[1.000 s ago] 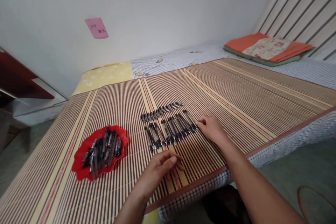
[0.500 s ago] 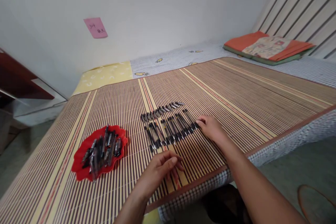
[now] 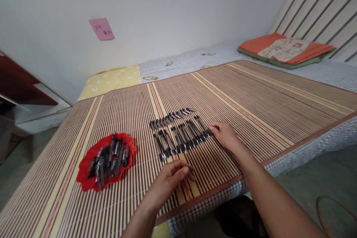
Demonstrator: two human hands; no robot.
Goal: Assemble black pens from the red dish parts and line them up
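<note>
A row of several uncapped black gel pens (image 3: 182,139) lies side by side on the striped mat (image 3: 251,100), tips towards me. Beyond them runs a row of black pen caps (image 3: 172,116). At the right end of the pen row, my right hand (image 3: 223,133) is closed, its fingertips at the tip of the last pen (image 3: 202,126). My left hand (image 3: 173,176) rests just in front of the row, fingers loosely bent and apart, holding nothing. To the left, a red scalloped dish (image 3: 83,167) holds a heap of more pens (image 3: 108,160).
The mat covers a bed with a checked sheet (image 3: 178,65) against a white wall. A folded orange and floral cloth (image 3: 287,49) lies at the far right by white slats (image 3: 315,11). A pink note (image 3: 102,29) is stuck to the wall.
My right hand has shifted very slightly to the right at the end of the pen row. My left hand, the pens and the dish stay in place.
</note>
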